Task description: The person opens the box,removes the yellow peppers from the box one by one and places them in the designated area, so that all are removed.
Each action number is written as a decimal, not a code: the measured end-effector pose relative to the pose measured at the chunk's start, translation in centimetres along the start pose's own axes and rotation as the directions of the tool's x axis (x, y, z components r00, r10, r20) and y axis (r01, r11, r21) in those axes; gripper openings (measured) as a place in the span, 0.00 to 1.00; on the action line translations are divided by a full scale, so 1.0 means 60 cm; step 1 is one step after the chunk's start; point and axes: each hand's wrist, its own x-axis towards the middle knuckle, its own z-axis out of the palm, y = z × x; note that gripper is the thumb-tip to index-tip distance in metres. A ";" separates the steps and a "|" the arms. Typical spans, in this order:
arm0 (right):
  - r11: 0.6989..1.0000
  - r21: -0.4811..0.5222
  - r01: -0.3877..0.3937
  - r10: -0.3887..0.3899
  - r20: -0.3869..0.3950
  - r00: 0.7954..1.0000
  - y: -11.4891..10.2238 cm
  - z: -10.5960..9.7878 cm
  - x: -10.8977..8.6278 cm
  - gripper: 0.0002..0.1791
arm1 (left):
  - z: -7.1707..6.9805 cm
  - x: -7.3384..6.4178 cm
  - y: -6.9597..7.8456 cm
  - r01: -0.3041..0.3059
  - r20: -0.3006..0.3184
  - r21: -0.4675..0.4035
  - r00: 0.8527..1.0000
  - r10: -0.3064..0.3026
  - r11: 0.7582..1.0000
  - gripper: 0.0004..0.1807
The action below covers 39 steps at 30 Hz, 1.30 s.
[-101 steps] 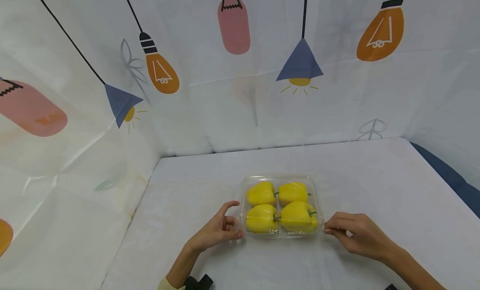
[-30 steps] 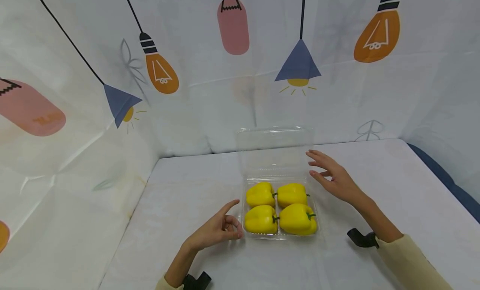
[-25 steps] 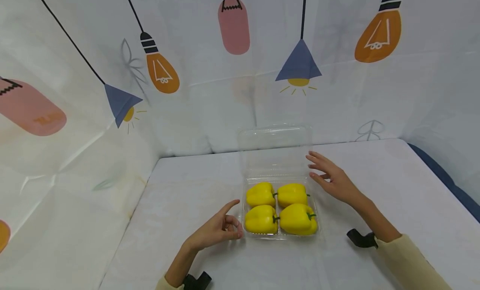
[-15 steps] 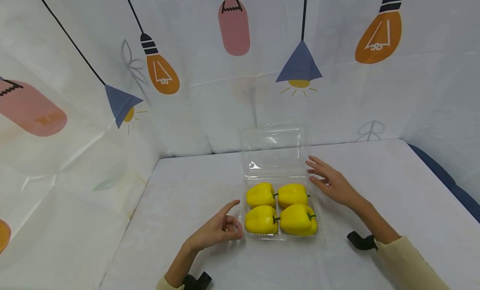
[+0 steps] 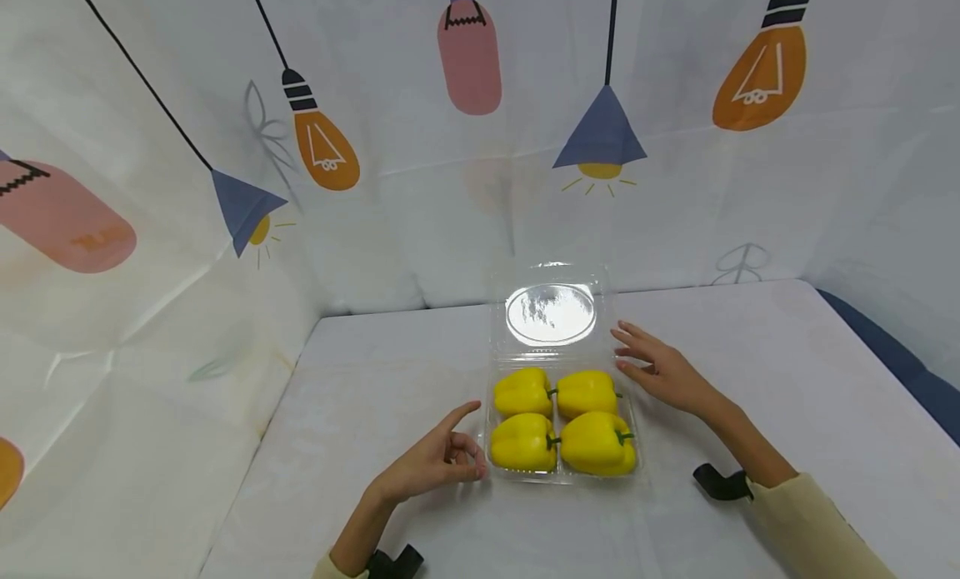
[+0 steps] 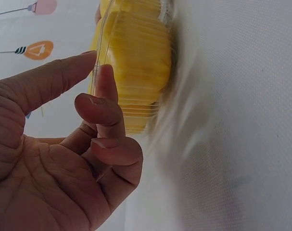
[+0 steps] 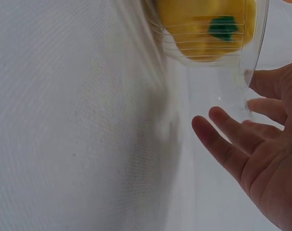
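A clear plastic clamshell container stands on the white table with several yellow bell peppers inside. Its transparent lid leans back beyond the hinge, with a bright oval reflection on it. At the front left corner, my left hand has its thumb and a bent finger at the rim, pinching it; the left wrist view shows the fingertips against the edge. Beside the lid's right side, my right hand lies with loosely extended fingers. In the right wrist view its thumb meets the container edge near the hinge.
White cloth covers the table. A wall sheet printed with lamps and bulbs hangs right behind its far edge, and another sheet closes off the left. Black wrist mounts sit at both wrists.
The container lid went from closed to raised, then leaned farther back. My right hand moved from the front right corner up beside the lid, lately sinking slightly. My left hand stayed at the rim.
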 end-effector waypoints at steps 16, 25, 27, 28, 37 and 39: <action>0.999 0.008 -0.044 0.043 0.072 0.996 0.001 0.000 -0.007 0.30 | 0.001 -0.003 -0.004 0.010 0.006 -0.017 1.000 -0.010 1.000 0.49; 0.994 -0.002 -0.114 0.113 0.128 0.985 0.001 0.001 -0.006 0.31 | 0.001 -0.003 -0.005 0.002 0.012 -0.021 1.000 -0.001 1.000 0.49; 0.994 0.003 -0.110 0.109 0.127 0.986 0.001 0.000 -0.006 0.31 | 0.001 -0.004 -0.004 0.001 0.012 -0.021 1.000 -0.001 1.000 0.49; 0.994 0.005 -0.114 0.112 0.125 0.986 0.001 0.000 -0.006 0.31 | 0.001 -0.004 -0.004 0.001 0.012 -0.021 1.000 -0.001 1.000 0.49; 0.990 -0.018 -0.139 0.140 0.134 0.981 -0.004 -0.008 -0.010 0.33 | 0.002 -0.005 -0.002 -0.002 0.014 -0.019 1.000 0.002 1.000 0.49; 0.990 -0.025 -0.140 0.142 0.133 0.981 -0.007 -0.011 -0.012 0.33 | 0.002 -0.005 -0.001 -0.003 0.014 -0.016 1.000 0.003 1.000 0.49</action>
